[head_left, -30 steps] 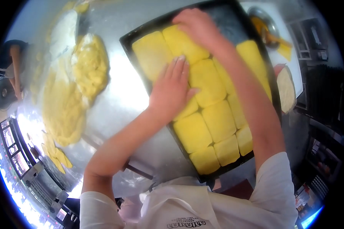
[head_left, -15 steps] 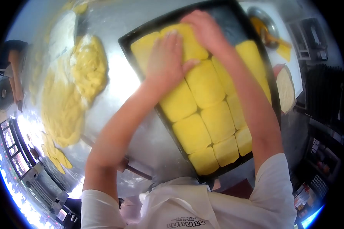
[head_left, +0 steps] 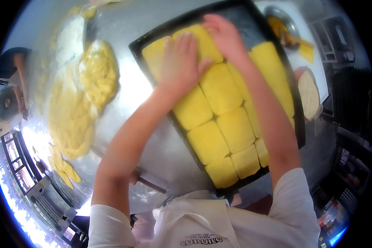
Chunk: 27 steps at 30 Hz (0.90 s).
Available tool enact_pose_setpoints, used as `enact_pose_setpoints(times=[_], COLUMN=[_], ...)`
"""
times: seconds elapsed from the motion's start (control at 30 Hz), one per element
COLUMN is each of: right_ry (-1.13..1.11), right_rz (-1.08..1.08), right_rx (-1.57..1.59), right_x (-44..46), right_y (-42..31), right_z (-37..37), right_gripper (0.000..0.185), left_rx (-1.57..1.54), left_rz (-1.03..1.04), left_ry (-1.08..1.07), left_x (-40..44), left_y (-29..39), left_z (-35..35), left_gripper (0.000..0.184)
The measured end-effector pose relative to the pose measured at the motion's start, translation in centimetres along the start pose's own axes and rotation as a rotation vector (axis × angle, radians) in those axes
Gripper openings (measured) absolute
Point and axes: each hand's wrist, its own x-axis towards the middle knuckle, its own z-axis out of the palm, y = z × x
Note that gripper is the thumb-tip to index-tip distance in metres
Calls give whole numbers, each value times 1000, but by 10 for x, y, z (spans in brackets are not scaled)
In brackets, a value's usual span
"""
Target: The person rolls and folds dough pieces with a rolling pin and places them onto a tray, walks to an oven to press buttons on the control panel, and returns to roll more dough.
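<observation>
A black tray (head_left: 133,46) holds rows of yellow dough squares (head_left: 229,93) laid edge to edge. My left hand (head_left: 181,62) lies flat across the far-left squares, its fingers spread and pointing to the far side. By the far corner, my right hand (head_left: 226,38) rests against the right edge of the far dough square (head_left: 207,43), fingers stretched forward and slightly bent. Beyond that hand, the bare tray bottom (head_left: 242,22) shows dark. My right forearm hides part of the squares on the right.
Left on the metal table (head_left: 149,140) lie a large floured dough mass (head_left: 99,74) and dough scraps (head_left: 64,167). A rod-like handle (head_left: 152,185) is near my left elbow. Right of the tray stands a metal bowl (head_left: 291,25) with a brush (head_left: 304,47). Another person's arm (head_left: 20,70) is far left.
My right hand has drawn slightly back and to the right along the dough edge. My left hand stays on the squares, nearly unmoved. The view has shifted a little.
</observation>
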Motion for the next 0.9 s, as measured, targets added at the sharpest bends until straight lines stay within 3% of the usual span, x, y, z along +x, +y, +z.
enact_pose_setpoints(times=[0.2,0.6,0.7,0.77,0.87,0.9], right_ry=[100,55,26,46,151,197], right_rz=[-155,-17,2,-100,-79,-45], right_rx=[-126,47,-63,-111,-80,-50], right_x=[-12,-12,-16,-9,-10,-10], right_y=[15,14,4,11,10,8], right_z=[8,5,6,10,-1,-8], right_gripper=[36,44,46,45,43,42], left_rx=[-51,-91,-129,-151,-498,-472], left_rz=[58,82,83,77,100,82], left_ry=[36,-25,-61,-133,111,132], left_x=[9,22,25,29,30,26], left_y=[-2,-12,-16,-15,-33,-39], left_z=[21,18,18,11,14,12], left_gripper=[69,66,60,55,50,49])
